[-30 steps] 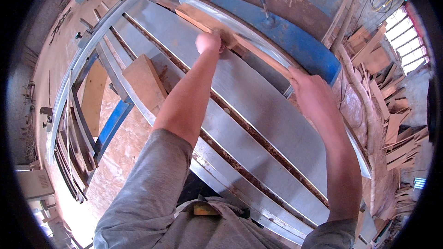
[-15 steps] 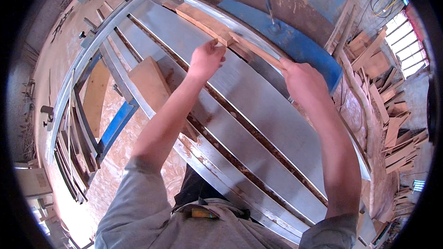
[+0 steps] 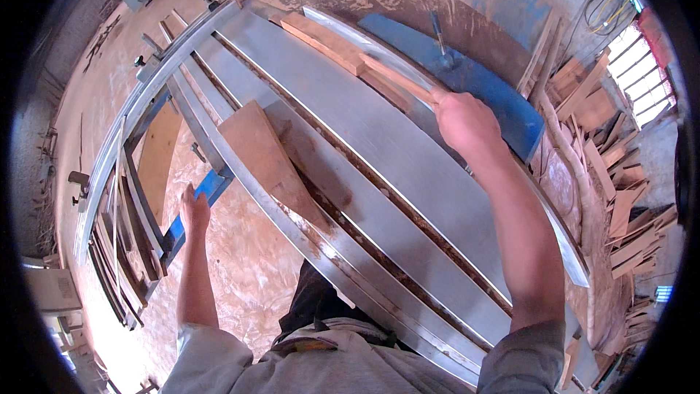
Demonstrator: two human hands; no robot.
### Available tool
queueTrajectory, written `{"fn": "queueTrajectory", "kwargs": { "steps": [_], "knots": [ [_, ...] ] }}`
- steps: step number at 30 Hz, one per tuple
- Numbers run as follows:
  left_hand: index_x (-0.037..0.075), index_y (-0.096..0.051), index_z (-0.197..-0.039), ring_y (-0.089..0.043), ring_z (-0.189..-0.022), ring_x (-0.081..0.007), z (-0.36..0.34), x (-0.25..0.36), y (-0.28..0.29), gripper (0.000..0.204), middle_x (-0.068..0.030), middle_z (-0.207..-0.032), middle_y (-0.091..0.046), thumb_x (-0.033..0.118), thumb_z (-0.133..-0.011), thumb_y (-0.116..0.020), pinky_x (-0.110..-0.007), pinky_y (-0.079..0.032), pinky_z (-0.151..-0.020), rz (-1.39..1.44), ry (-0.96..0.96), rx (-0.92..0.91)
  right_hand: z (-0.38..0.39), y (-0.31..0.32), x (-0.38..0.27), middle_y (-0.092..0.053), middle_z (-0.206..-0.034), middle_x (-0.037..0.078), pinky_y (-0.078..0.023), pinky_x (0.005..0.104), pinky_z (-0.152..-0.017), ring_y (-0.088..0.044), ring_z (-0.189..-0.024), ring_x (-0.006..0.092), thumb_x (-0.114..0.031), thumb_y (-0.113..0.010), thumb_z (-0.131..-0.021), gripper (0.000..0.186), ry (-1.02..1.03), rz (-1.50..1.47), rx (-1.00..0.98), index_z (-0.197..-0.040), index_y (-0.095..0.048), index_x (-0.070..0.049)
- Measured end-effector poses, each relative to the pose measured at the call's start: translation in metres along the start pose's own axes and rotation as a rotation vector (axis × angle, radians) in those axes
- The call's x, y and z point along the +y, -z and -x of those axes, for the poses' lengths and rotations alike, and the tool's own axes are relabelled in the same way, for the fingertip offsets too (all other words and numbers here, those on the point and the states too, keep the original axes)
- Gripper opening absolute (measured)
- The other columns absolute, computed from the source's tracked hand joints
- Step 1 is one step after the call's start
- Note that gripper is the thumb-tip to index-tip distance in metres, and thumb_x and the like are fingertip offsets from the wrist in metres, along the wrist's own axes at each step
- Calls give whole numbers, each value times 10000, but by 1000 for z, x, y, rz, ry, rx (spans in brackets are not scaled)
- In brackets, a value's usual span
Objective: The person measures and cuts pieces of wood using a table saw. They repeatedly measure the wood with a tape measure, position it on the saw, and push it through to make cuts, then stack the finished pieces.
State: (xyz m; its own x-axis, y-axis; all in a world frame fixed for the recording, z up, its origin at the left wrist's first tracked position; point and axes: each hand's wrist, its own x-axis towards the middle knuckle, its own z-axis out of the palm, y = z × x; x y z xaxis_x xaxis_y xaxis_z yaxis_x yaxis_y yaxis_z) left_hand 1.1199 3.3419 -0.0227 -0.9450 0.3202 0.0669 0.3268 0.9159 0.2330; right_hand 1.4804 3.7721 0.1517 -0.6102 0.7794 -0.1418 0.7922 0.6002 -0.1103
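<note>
My right hand (image 3: pixel 468 122) is closed around the near end of a thin wooden stick (image 3: pixel 401 79). The stick's far tip meets the end of a wooden board (image 3: pixel 324 45), which lies along the metal fence (image 3: pixel 372 42) on the grey metal saw table (image 3: pixel 313 91). Away to the left, my left hand (image 3: pixel 195 210) is closed on a blue metal bar (image 3: pixel 212 186) of the side frame. A flat, wedge-shaped piece of wood (image 3: pixel 266 153) rests on the table's nearer strips, between my arms.
Beyond the fence lies a blue panel (image 3: pixel 467 73) with an upright lever (image 3: pixel 437 29). Wood offcuts (image 3: pixel 620 211) are heaped on the right. Long thin strips (image 3: pixel 124 248) lean in the frame at left. Dark grooves run along the table; sawdust covers the floor (image 3: pixel 248 263).
My left hand has left the wooden board's end and moved down and left to the blue bar. My right hand still holds the stick behind the board; the whole view has shifted slightly.
</note>
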Motion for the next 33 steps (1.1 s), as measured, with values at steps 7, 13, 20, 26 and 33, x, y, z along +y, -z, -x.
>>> {"fn": "queueTrajectory", "kwargs": {
  "steps": [7,13,20,26,33],
  "knots": [
    [-50,-466,-1357,-451,-1290,-369,20,-54,-24,656,-223,-1359,-509,198,-793,-692,-435,-361,-1102,-164,-128,-21,-15,-1,-17,-680,-1066,189,-517,495,-855,-645,-1002,385,-265,-492,-995,304,-1,-14,-4,-1261,-610,-180],
    [3,-474,-1373,-504,-1250,-337,4,-57,-20,710,-174,-1342,-536,198,-760,-774,-432,-418,-1050,-260,-152,-55,-29,3,-32,-672,-1097,185,-515,492,-870,-635,-1043,382,-263,-467,-1004,288,4,-2,-22,-1225,-617,-155],
    [11,-497,-1361,-554,-1181,-337,-7,-63,-12,727,-167,-1271,-588,212,-732,-803,-420,-473,-976,-230,-196,-162,-45,4,-46,-652,-1181,159,-501,484,-922,-621,-1093,364,-239,-447,-1003,307,-6,-1,-32,-1257,-606,-169],
    [7,-495,-1358,-558,-1158,-329,-5,-61,-10,748,-147,-1243,-597,227,-716,-808,-422,-492,-949,-292,-249,-119,-92,3,-90,-641,-1228,168,-509,471,-940,-619,-1133,349,-146,-447,-962,311,43,-23,-25,-1197,-648,-109],
    [-1,-488,-1329,-544,-1150,-334,-9,-62,-1,728,-137,-1236,-568,205,-710,-811,-439,-504,-914,-208,-274,-171,-225,38,-195,-638,-1251,175,-517,451,-924,-630,-1129,340,-87,-521,-892,322,72,142,-93,-1174,-672,-53]
  ]
}}
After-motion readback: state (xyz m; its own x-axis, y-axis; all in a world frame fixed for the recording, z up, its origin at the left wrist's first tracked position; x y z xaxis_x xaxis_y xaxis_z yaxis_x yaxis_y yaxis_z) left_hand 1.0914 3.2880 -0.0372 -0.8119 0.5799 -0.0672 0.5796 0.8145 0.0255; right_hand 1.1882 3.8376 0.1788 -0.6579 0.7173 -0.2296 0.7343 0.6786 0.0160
